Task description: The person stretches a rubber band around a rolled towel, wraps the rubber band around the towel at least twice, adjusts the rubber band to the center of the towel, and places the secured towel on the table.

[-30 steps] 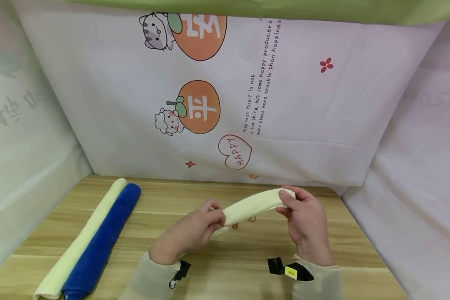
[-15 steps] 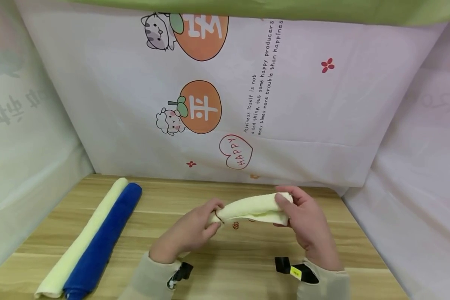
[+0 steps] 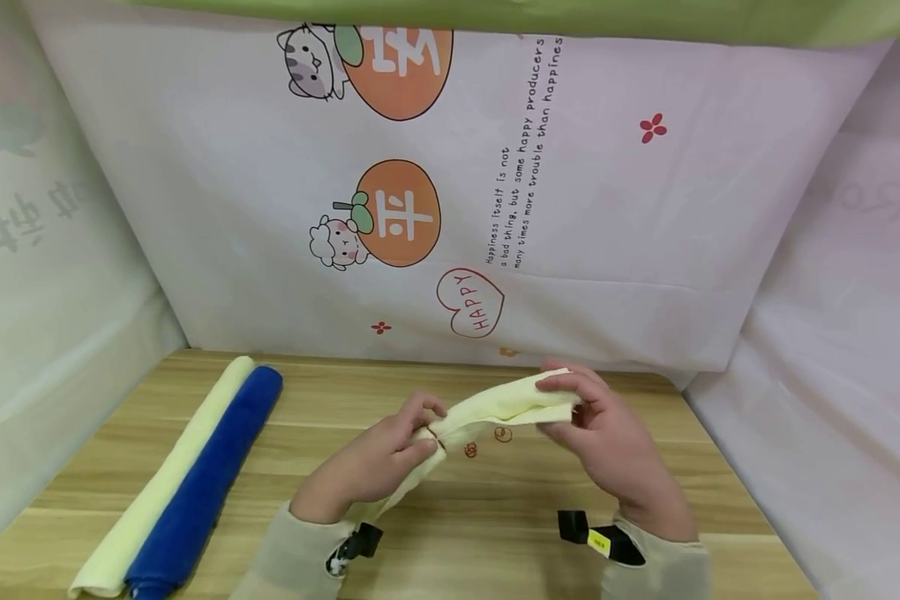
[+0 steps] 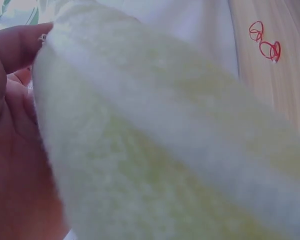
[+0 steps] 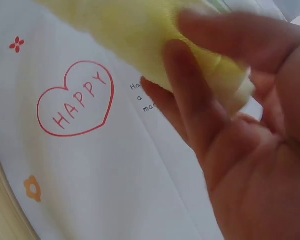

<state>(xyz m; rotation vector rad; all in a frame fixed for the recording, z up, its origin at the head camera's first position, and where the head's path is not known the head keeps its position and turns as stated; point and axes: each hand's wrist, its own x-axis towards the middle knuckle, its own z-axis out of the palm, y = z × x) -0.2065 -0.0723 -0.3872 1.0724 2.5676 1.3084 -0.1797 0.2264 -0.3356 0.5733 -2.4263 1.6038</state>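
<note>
A pale yellow towel [image 3: 506, 402] is held up over the table, cinched near its middle by a thin reddish-brown band [image 3: 437, 437]. My left hand [image 3: 378, 454] pinches it at the band, thumb in front and fingers behind. Beyond that hand, the towel's other end hangs toward the left wrist. Around the right end my right hand [image 3: 603, 437] curls its fingers and thumb, the folds parting there. In the left wrist view the towel [image 4: 155, 130] fills most of the picture. The right wrist view shows fingers and thumb on the towel [image 5: 135, 35].
Two small red loops, looking like rubber bands [image 3: 502, 434], lie on the wooden table [image 3: 510, 542] beneath the towel. At the left, a rolled pale yellow towel [image 3: 168, 475] lies alongside a rolled blue towel [image 3: 206, 483]. A printed white cloth [image 3: 607, 208] hangs behind.
The right hand has shifted its grip on the towel's end and turned, and the folds there have opened out. The left hand has dropped back slightly, baring the band and the lower part.
</note>
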